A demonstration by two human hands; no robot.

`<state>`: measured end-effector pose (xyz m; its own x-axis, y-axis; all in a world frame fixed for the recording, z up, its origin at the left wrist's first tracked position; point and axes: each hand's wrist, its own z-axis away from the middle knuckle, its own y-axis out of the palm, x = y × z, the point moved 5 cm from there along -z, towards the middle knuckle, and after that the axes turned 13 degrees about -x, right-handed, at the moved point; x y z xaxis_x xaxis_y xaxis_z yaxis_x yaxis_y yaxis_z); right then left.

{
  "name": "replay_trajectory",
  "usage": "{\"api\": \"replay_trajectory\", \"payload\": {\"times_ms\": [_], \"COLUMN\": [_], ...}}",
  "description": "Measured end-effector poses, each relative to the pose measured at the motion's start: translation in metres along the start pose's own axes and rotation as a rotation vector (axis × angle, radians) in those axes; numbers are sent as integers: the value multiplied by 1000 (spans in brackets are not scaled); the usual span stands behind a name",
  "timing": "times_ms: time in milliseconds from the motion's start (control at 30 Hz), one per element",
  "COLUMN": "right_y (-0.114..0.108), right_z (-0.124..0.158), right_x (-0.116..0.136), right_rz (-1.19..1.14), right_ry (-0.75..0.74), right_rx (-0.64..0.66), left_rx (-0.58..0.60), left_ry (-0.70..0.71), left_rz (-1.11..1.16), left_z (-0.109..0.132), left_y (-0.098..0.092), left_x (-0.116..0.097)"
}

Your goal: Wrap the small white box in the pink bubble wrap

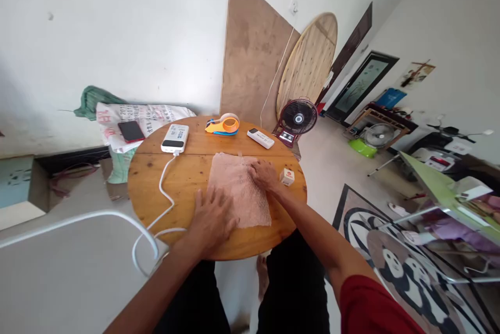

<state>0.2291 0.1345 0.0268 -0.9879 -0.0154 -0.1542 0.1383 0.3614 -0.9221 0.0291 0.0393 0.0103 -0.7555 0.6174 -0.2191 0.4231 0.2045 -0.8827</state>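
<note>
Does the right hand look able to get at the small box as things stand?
Probably yes: the right hand rests on the cloth, and the box sits close by to its right on the table, with nothing visible between them.

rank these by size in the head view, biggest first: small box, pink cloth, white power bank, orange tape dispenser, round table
1. round table
2. pink cloth
3. white power bank and orange tape dispenser, too alike to rank
4. small box

We cannot read the small box (287, 176); the left hand (213, 217) hides a near corner of the pink cloth (244, 196) (the green table (433, 180) is cut off at right).
</note>
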Motion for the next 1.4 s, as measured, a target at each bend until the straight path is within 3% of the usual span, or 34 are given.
{"api": "replay_trajectory", "payload": {"times_ms": [133,367,500,667,1033,1200,1300,1400], "right_y": [2,-5,-18,-10,12,15,7,-17], "right_z": [-2,-9,-5,4,11,11,11,13], "right_x": [2,8,28,48,30,23,17,5], "right_rz": [50,69,69,-54,-292,-414,-513,-548], "right_ry": [-20,-40,-108,-204,-111,-61,-32,-90], "right_rx": [9,46,8,12,-74,-106,-139,-178], "left_rx": [-58,-61,-87,-116,-101,-54,9,63], "left_ry": [-43,-90,-122,-140,-159,-82,-20,23], "left_rz": [9,22,25,30,-4,0,-12,-20], "left_z": [4,4,1,0,-10,-24,-25,-23], "left_y": [2,0,2,6,5,12,20,24], "left_x": [-2,-7,-12,-18,-23,-39,-50,-53]}}
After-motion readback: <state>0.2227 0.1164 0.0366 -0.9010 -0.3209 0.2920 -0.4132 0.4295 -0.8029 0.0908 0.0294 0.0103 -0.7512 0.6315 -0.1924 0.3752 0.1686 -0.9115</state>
